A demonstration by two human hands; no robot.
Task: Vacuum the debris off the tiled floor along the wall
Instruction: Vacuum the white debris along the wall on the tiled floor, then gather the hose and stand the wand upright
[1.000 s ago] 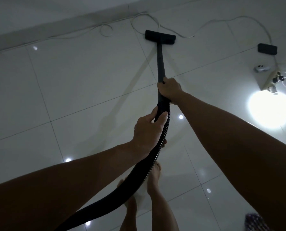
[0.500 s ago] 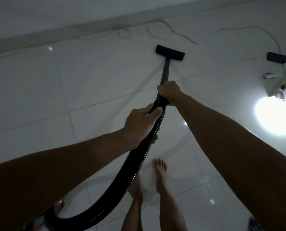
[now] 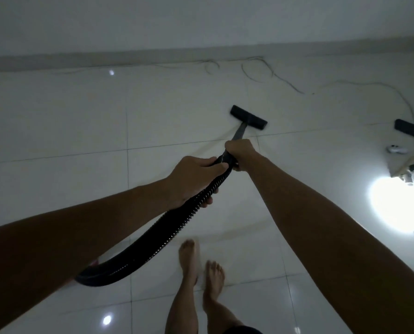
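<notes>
Dim room, glossy tiled floor point(image 3: 56, 131). Left hand point(image 3: 191, 177) is wrapped around the ribbed black hose point(image 3: 167, 235), which loops down toward the floor's near left. Right hand point(image 3: 240, 153) grips the wand just ahead of it. The nozzle point(image 3: 248, 117) sits flat on the tiles, short of the wall point(image 3: 153, 25). Thin cable point(image 3: 285, 80) runs along the skirting; a black box point(image 3: 407, 127) and power strip point(image 3: 403, 168) lie near the right edge.

1. The vacuum head point(image 3: 248, 117) lies on the tiled floor point(image 3: 68, 121), well short of the wall point(image 3: 153, 25).
2. A thin cable point(image 3: 256, 73) trails between head and wall (looping rightward).
3. A power strip point(image 3: 404, 168) sits far right, a small box point(image 3: 408, 127) behind it.
4. The hose point(image 3: 167, 235) curves left of two bare feet point(image 3: 201, 266).
</notes>
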